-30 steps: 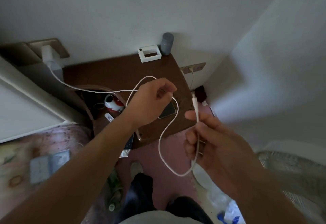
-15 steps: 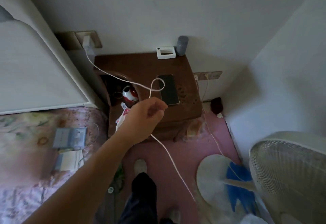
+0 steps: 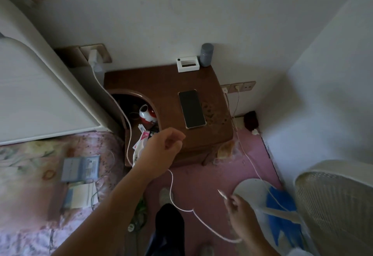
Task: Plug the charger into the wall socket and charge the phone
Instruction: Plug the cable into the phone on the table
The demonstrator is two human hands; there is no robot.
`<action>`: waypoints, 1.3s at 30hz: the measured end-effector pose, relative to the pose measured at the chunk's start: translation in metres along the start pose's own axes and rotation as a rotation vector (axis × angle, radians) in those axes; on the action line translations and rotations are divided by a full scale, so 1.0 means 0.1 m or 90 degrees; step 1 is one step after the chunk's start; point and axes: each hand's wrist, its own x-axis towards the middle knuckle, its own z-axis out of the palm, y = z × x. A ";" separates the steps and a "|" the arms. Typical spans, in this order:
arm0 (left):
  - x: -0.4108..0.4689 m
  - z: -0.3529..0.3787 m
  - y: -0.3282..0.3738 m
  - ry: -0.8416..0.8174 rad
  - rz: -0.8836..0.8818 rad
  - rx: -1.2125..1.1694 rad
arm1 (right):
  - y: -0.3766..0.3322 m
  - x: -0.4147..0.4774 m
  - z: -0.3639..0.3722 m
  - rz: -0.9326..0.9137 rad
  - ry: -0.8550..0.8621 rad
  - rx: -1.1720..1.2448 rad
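The charger (image 3: 93,56) sits in the wall socket (image 3: 96,53) at upper left of the frame. Its white cable (image 3: 171,187) runs down past the brown counter (image 3: 161,82). The left hand (image 3: 161,148), centre frame, is loosely curled with the cable passing behind it. The right hand (image 3: 239,207), lower right, pinches the cable's connector end (image 3: 221,193). The phone (image 3: 191,108) lies face up on the counter.

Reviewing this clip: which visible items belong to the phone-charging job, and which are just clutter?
Job: charger in wall socket; white cable; cable plug in right hand; left hand; phone.

Clutter: fan; grey cylinder; white box; red-and-white jug.
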 end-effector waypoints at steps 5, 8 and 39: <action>0.79 -0.11 -0.24 0.024 -0.046 -0.048 | -0.84 0.46 0.04 -0.165 0.095 0.025; 1.37 -0.06 -0.44 0.030 -0.076 -0.048 | -1.10 0.73 0.14 -0.173 0.130 0.029; 2.59 0.31 -0.78 -0.063 -0.067 0.157 | -1.32 1.58 0.45 -0.117 0.349 -0.029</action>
